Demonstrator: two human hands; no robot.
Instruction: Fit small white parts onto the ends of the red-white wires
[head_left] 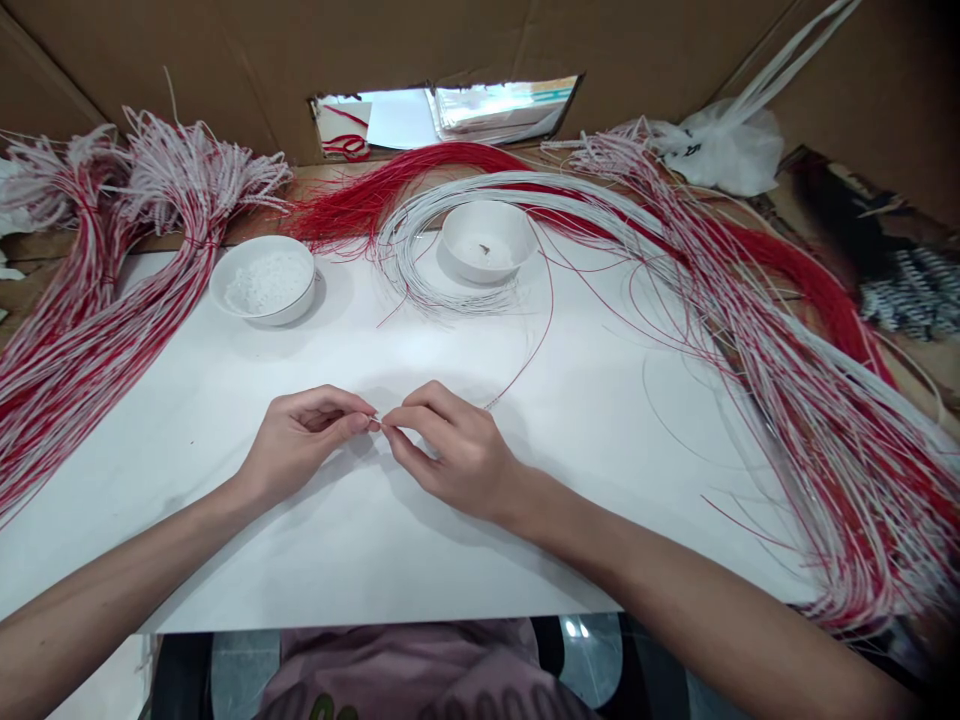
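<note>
My left hand [319, 430] is closed in a pinch, thumb against forefinger. My right hand [450, 440] also pinches, its fingertips almost touching those of the left. Between them shows a thin pale strand [377, 418], too small to make out fully. Behind my right hand a thin red cord [534, 352] curves down from the back of the table and disappears at the knuckles. Farther back stand a white bowl [285, 312] of small clear or white bits and another white bowl [487, 265] with a small dark speck inside.
Bundles of red and white cords lie at the left [169, 265] and right [795, 370]. A coil of white cord [397, 235] and loose red cords [337, 205] lie at the back of the white tabletop [337, 570]. Cardboard walls [225, 60] have a cut-out opening; a plastic bag [731, 160] sits back right.
</note>
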